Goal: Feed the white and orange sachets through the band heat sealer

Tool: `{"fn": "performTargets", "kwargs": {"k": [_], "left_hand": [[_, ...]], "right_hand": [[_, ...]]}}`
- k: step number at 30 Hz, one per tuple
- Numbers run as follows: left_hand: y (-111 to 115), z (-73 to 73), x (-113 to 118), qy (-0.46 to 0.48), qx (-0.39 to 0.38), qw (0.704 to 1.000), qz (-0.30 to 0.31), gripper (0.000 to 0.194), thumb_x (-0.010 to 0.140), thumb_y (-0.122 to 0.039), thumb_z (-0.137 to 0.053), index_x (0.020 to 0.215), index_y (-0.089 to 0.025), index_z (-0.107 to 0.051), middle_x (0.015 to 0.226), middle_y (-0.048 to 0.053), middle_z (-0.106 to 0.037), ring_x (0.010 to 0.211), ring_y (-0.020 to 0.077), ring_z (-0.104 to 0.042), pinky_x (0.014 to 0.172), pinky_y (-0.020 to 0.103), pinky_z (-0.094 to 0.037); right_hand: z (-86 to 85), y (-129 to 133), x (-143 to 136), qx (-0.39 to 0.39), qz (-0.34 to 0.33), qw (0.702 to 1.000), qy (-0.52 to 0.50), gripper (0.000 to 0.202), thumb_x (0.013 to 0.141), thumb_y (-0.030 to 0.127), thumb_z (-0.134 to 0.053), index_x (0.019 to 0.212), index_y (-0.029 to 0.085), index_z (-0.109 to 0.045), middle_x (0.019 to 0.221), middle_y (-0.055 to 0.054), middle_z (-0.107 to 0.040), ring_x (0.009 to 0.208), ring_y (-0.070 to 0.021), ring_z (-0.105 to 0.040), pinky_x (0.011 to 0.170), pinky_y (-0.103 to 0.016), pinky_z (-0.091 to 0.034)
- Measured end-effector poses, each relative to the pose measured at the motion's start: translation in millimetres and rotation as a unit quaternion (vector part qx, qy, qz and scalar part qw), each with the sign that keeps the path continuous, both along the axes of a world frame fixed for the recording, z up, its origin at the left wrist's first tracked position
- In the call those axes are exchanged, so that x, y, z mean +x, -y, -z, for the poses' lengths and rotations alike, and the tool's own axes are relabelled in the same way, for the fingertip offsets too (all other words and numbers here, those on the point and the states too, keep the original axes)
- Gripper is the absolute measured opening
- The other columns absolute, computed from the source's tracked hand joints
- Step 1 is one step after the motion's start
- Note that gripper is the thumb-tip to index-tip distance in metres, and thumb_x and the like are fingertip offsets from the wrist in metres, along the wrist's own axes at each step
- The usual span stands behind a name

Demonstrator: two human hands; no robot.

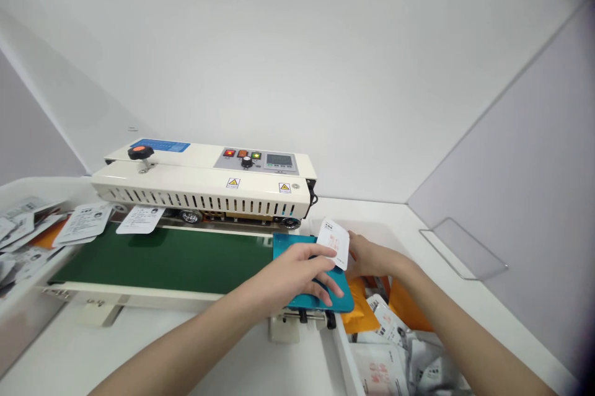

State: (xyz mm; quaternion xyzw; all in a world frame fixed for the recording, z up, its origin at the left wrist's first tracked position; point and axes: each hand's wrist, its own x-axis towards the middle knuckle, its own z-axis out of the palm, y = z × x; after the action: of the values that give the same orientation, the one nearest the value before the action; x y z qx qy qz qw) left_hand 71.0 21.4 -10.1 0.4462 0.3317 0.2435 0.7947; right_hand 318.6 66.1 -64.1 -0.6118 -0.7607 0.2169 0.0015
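A small white printed packet point(332, 238) stands tilted at the right end of the belt sealing machine, over the teal plate point(344, 303). My right hand point(367, 256) is at the packet's right edge and seems to grip it there; its fingertips are partly hidden behind the packet. My left hand point(302, 275) is over the teal plate with fingers spread, its upper fingertips against the packet's front. Farther left, another white packet point(139, 220) stands with its upper edge in the cream sealing machine point(204, 188), above the green conveyor belt point(186, 259).
On the right, a white bin point(346, 359) holds several packets and orange pouches point(360, 315). Another bin point(28, 315) with packets is at the left; a few packets point(86, 224) overhang the belt's end. A wire stand point(458, 253) rests by the right wall.
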Motion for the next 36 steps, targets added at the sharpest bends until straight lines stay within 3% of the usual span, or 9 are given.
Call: {"fn": "performTargets", "kwargs": {"k": [5,10,15,20,28,36], "left_hand": [[1,-1.8,-1,-0.002,-0.001,1.000,0.002,0.039,0.083,-0.028,-0.060,0.116,-0.009,-0.055,0.084,0.011,-0.064,0.072,0.0176,-0.065,0.060,0.028,-0.049],[1,-1.0,-3,0.005,-0.003,1.000,0.005,0.040,0.084,-0.029,-0.059,0.119,-0.010,-0.054,0.080,0.010,-0.065,0.070,0.0164,-0.065,0.060,0.028,-0.049],[1,0.0,-4,0.009,0.000,1.000,-0.001,0.041,0.085,-0.030,-0.058,0.121,-0.011,-0.053,0.077,0.010,-0.067,0.068,0.0161,-0.064,0.062,0.028,-0.049],[7,-1.4,-7,0.035,-0.009,0.998,-0.060,0.038,0.086,-0.024,-0.057,0.121,-0.009,-0.053,0.076,0.011,-0.067,0.071,0.0164,-0.065,0.063,0.026,-0.048],[17,-7.1,-27,0.064,-0.028,0.985,-0.157,0.038,0.086,-0.018,-0.057,0.122,-0.007,-0.054,0.089,0.015,-0.069,0.082,0.0188,-0.066,0.072,0.028,-0.051],[26,-11.8,-51,0.058,-0.028,0.982,-0.176,0.044,0.087,-0.024,-0.058,0.129,-0.011,-0.051,0.099,0.016,-0.069,0.090,0.0206,-0.066,0.077,0.030,-0.052]], "right_hand": [[-10.0,6,-11,0.006,-0.045,0.999,-0.023,0.059,0.061,0.025,-0.072,0.119,0.022,-0.061,0.120,-0.009,-0.062,0.106,-0.0300,-0.058,0.087,-0.034,-0.048],[-16.7,9,-16,-0.021,-0.053,0.998,-0.020,0.050,0.065,0.016,-0.063,0.114,0.022,-0.063,0.103,-0.008,-0.071,0.088,-0.0258,-0.066,0.071,-0.028,-0.049],[-18.8,5,-13,0.003,0.006,0.999,-0.053,0.039,0.069,0.013,-0.058,0.106,0.020,-0.065,0.092,-0.008,-0.073,0.083,-0.0244,-0.065,0.066,-0.025,-0.046],[-17.2,2,-8,0.046,0.004,0.998,-0.044,0.044,0.073,0.010,-0.049,0.115,0.017,-0.060,0.102,-0.010,-0.071,0.088,-0.0237,-0.064,0.070,-0.027,-0.045],[-14.0,1,-2,0.037,-0.023,0.998,-0.055,0.045,0.080,0.013,-0.046,0.124,0.017,-0.056,0.122,-0.010,-0.064,0.109,-0.0240,-0.059,0.089,-0.030,-0.045],[-10.6,-2,7,0.020,-0.010,0.999,-0.048,0.048,0.084,0.020,-0.044,0.131,0.018,-0.053,0.133,-0.010,-0.056,0.119,-0.0263,-0.053,0.097,-0.034,-0.042]]}}
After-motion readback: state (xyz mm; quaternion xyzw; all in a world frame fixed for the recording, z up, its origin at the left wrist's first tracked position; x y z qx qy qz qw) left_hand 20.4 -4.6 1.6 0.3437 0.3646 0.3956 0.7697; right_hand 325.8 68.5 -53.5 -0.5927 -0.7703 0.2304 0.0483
